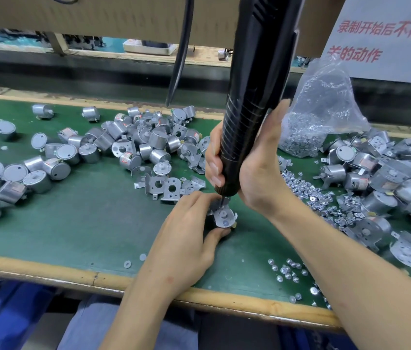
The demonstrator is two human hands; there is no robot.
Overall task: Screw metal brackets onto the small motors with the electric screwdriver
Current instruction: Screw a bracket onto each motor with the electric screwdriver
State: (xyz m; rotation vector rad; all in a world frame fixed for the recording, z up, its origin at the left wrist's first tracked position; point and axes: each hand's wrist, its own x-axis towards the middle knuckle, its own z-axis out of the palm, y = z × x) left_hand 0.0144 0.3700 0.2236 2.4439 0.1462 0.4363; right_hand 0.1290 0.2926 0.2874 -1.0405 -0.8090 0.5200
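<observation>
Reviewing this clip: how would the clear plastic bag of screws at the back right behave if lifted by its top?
The plastic bag looks thin and crumpled, so it would probably sag and flop. Its bottom is packed with screws, so it is likely heavy for its size. More lie loose beside it, so tipping may spill some.

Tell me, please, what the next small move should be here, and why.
Probably press the electric screwdriver straight down to drive the screw: the right hand holds it nearly upright, its bit rests on the bracket, and the left hand pinches that bracket steady on the green mat.
</observation>
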